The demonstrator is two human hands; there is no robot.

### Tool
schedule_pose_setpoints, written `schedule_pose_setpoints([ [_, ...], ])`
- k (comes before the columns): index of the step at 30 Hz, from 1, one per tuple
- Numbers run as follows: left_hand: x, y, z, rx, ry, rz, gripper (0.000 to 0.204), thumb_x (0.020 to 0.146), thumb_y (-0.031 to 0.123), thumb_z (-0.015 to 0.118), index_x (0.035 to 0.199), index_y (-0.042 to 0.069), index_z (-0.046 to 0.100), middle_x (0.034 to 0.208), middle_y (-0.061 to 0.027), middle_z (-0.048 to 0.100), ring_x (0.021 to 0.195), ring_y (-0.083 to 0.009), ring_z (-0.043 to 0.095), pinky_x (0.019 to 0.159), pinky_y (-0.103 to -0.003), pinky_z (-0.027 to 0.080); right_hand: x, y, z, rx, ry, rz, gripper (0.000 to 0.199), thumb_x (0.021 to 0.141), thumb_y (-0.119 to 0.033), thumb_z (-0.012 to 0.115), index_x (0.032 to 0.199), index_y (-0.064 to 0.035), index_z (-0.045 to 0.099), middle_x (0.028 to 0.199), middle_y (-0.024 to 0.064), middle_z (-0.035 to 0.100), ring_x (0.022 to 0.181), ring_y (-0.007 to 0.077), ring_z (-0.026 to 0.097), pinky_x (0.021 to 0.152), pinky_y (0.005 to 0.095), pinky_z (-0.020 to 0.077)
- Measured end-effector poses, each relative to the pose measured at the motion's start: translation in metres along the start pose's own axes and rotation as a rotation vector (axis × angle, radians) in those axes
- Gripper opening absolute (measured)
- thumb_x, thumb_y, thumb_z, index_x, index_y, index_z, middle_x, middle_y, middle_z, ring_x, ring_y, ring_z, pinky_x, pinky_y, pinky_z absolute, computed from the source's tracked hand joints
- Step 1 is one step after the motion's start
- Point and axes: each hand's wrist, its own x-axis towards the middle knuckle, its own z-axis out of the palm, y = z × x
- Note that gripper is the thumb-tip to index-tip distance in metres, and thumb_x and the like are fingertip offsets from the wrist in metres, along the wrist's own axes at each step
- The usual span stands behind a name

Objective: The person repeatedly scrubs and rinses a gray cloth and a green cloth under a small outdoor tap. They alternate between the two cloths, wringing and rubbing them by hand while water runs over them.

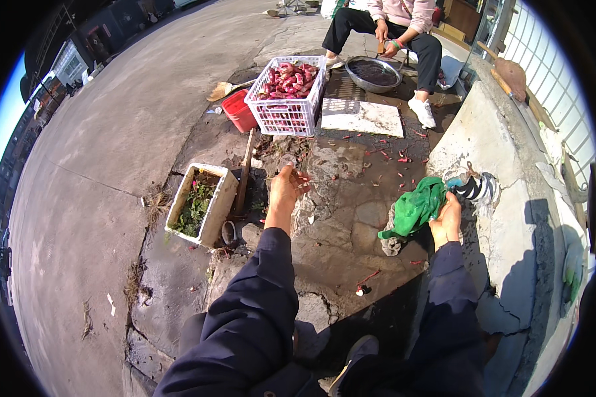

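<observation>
My right hand (447, 220) is closed on the edge of a crumpled bright green cloth (418, 205), which droops to the left in soft folds. It may be a mesh bag; the weave is too small to tell. Behind the cloth sits a greyish lump, partly covered, beside the low concrete wall. My left hand (286, 192) is held out over the wet paving with its fingers loosely bent and apart, and nothing shows in it. It is nearest to a white planter box (224, 206) with green plants, on its left.
Ahead stands a white plastic crate (285, 118) of red root vegetables, beside a red bucket (240, 111). A co-worker sits behind a metal basin (374, 74), with a white board (362, 118) before it. Along the right runs a concrete wall (483, 139) with a dark coil.
</observation>
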Motion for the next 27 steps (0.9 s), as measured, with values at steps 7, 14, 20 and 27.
schedule_pose_setpoints([
  [7, 0.01, 0.023, -0.071, 1.071, 0.684, 0.001, 0.091, 0.08, 0.007, 0.067, 0.159, 0.033, 0.032, 0.166, -0.0167, 0.026, 0.145, -0.035, 0.04, 0.111, -0.044, 0.043, -0.002, 0.002, 0.015, -0.008, 0.058, 0.054, 0.041, 0.104, -0.032, 0.04, 0.127, -0.0034, 0.058, 0.126, 0.0134, 0.067, 0.114, 0.0315, 0.065, 0.102, 0.0514, 0.0491],
  [14, -0.018, 0.007, -0.098, 0.724, 0.883, 0.334, 0.029, 0.088, 0.042, 0.075, 0.101, 0.017, 0.082, 0.094, -0.0059, 0.078, 0.093, -0.0287, 0.071, 0.091, -0.041, 0.049, 0.008, 0.01, 0.006, -0.009, 0.039, 0.06, 0.039, 0.104, -0.031, 0.04, 0.126, -0.0041, 0.058, 0.126, 0.0136, 0.067, 0.114, 0.0309, 0.065, 0.104, 0.0511, 0.0487],
  [20, -0.022, -0.043, -0.024, 0.475, 0.478, -0.056, 0.075, 0.098, 0.071, 0.045, 0.083, 0.002, 0.07, 0.08, -0.0118, 0.07, 0.069, -0.0216, 0.068, 0.061, -0.039, 0.05, 0.007, 0.013, 0.008, 0.041, 0.04, -0.082, 0.024, 0.103, -0.023, 0.049, 0.111, -0.0059, 0.065, 0.104, 0.0071, 0.072, 0.092, 0.0217, 0.07, 0.085, 0.0413, 0.0579],
  [27, -0.086, -0.163, 0.168, 0.181, -0.314, -0.761, 0.109, 0.086, 0.092, 0.032, 0.154, 0.009, 0.041, 0.152, -0.0302, 0.045, 0.133, -0.0458, 0.052, 0.106, -0.068, 0.035, -0.027, 0.029, 0.041, -0.19, -0.023, -0.203, 0.034, 0.103, -0.026, 0.058, 0.124, -0.0005, 0.065, 0.11, 0.0088, 0.072, 0.094, 0.0201, 0.071, 0.083, 0.0367, 0.0573],
])
